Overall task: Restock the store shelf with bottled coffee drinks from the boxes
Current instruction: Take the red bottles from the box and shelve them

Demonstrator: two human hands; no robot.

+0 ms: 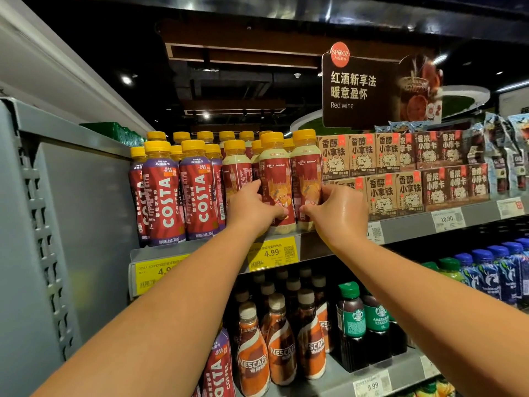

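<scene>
Restocking looks nearly done on the upper shelf (pixel 315 245) at mid-frame. Purple Costa bottles (pixel 163 196) fill its left stretch, and cream-and-red coffee bottles (pixel 237 173) stand in rows beside them. The left hand (pixel 252 209) has its fingers wrapped round the front cream-and-red bottle (pixel 276 179), which stands at the shelf edge. The right hand (pixel 340 216) pinches the neighbouring bottle (pixel 307 173) low down, thumb in front. Both bottles seem to be getting squared up. No supply boxes show in frame, so how much is left is unclear, and the rear rows hide behind the front bottles.
</scene>
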